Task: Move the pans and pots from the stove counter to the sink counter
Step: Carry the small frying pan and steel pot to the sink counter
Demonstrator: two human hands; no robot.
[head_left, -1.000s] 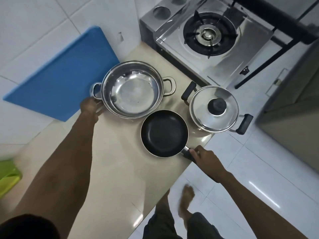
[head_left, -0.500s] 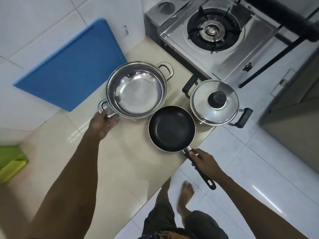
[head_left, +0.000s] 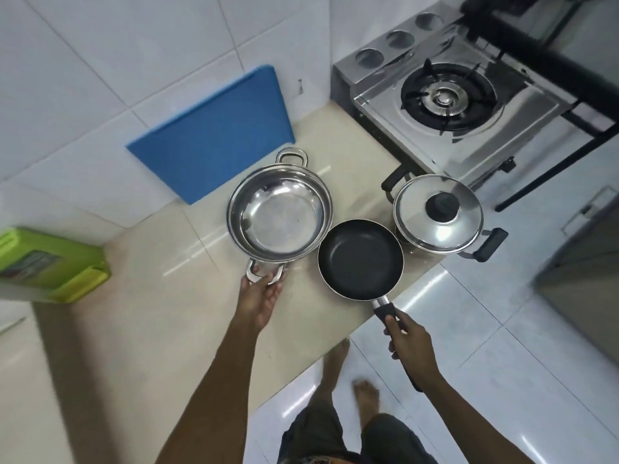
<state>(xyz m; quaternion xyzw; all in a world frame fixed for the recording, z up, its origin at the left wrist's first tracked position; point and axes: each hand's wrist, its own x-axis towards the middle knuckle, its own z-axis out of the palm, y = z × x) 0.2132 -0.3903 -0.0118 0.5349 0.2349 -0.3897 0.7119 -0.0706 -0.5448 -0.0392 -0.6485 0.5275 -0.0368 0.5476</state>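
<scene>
A wide steel pot [head_left: 279,216] without a lid sits on the beige counter [head_left: 150,313]. My left hand [head_left: 261,296] grips its near loop handle. To its right lies a black frying pan [head_left: 360,259], its handle sticking out over the counter edge; my right hand [head_left: 407,343] is closed around that handle. Behind the pan stands a smaller steel pot [head_left: 438,214] with a lid, a black knob and black side handles.
A blue cutting board [head_left: 217,132] leans on the tiled wall behind the open pot. A single-burner gas stove [head_left: 445,98] stands at the back right. A green board [head_left: 43,266] leans at the left. White floor tiles and my bare feet show below the counter edge.
The open pot has turned, so the handle I hold now points toward me. The view has shifted left, bringing more of the green board into sight. My right hand stays on the pan handle.
</scene>
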